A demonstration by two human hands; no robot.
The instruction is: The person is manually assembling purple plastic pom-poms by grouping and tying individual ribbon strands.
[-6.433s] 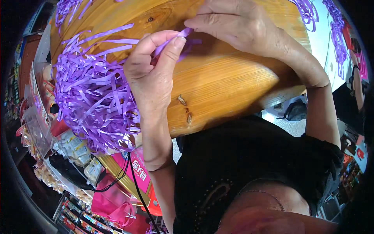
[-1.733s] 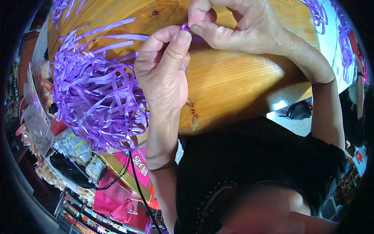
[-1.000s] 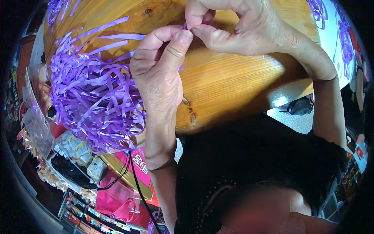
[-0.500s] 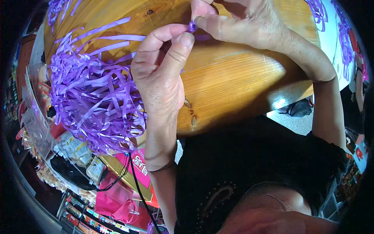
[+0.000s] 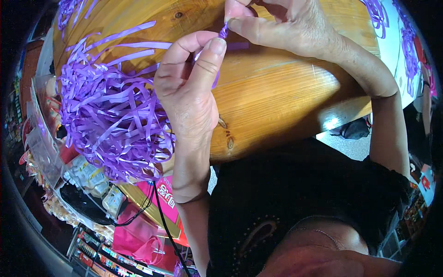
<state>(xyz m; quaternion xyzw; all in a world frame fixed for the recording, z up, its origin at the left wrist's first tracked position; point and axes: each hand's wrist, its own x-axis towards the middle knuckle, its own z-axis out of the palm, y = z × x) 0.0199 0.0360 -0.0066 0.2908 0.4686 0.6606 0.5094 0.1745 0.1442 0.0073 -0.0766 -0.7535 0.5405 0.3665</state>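
Your left hand (image 5: 191, 87) is pinched closed, thumb against forefinger, on a short twisted length of purple ribbon (image 5: 224, 33). Your right hand (image 5: 300, 32) grips the upper end of that ribbon between its thumb and finger, just above the left thumb tip. A second ago your fingertips met and nearly hid it; now they stand slightly apart, and the piece, a small bunch half a second ago, shows as a narrow twist between them. That suggests the ribbon is being drawn tighter, though your fingers hide whether a knot is formed.

A flat end shows beyond your left forefinger, and another part hangs beside your left palm. Both hands are above the wooden tabletop (image 5: 277, 87). Just left of your left wrist, the large tangled ribbon pile (image 5: 110, 115) looks unchanged.
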